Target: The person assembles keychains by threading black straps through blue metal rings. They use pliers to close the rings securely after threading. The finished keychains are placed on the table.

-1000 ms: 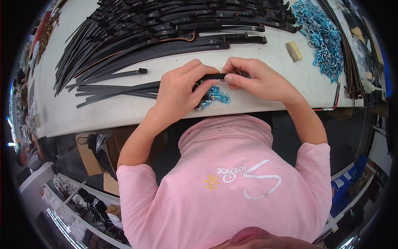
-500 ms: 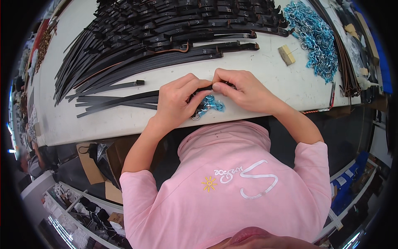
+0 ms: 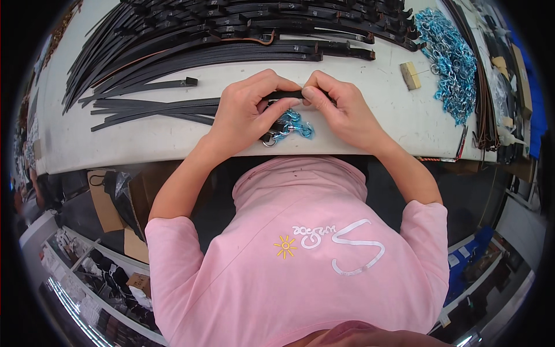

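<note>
My left hand [image 3: 241, 115] and my right hand [image 3: 342, 110] meet above the white table, thumbs and forefingers pinching one black strap [image 3: 287, 94]. The strap's end near the right fingertips is mostly covered by them. To the left, several loose black straps [image 3: 173, 106] trail out from under my left hand, flat on the table. Just below my hands lies a small cluster of metal snap hooks [image 3: 299, 128] in blue film, with a shiny ring [image 3: 268, 139] beside it.
A large pile of black straps [image 3: 231, 29] covers the table's far side. A single strap [image 3: 144, 88] lies nearer. Toward the right are a yellowish block [image 3: 410, 76], a heap of blue-wrapped metal hooks [image 3: 451, 63] and hanging brown straps [image 3: 485, 124]. A cardboard box [image 3: 107, 199] stands below the table edge.
The view has shifted, so the table and its things sit slightly differently in the picture. Both hands keep their pinch on the strap, and more of its black length shows between them.
</note>
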Demonstrator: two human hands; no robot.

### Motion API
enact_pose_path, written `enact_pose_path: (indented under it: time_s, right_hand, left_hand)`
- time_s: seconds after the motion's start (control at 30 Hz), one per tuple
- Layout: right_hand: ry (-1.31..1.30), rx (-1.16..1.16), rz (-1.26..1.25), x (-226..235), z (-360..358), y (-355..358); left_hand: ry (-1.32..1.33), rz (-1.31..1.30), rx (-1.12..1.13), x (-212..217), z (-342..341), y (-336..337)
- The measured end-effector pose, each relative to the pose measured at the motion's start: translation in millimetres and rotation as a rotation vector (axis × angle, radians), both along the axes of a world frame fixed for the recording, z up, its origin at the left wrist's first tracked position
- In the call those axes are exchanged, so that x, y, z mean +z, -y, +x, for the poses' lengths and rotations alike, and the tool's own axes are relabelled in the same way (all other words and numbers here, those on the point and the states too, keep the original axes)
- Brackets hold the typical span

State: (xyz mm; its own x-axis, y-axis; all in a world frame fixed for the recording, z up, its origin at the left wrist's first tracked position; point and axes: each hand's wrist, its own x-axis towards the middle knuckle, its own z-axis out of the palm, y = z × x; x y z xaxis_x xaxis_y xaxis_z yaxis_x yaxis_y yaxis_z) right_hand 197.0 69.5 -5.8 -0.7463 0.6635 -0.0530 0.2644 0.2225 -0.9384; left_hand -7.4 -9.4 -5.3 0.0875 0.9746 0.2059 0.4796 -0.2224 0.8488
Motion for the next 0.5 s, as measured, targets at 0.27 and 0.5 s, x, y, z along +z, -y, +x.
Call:
enact_pose_path:
  time_s: [0.27,0.5]
  right_hand:
    - [-0.012,0.085,-0.390,7.6,19.4,-21.0]
    - [0.002,0.050,-0.419,8.9,21.2,-23.1]
  left_hand:
    - [-0.041,0.041,0.019,-1.7,-5.2,0.5]
    - [-0.044,0.012,0.040,-1.1,-3.0,1.0]
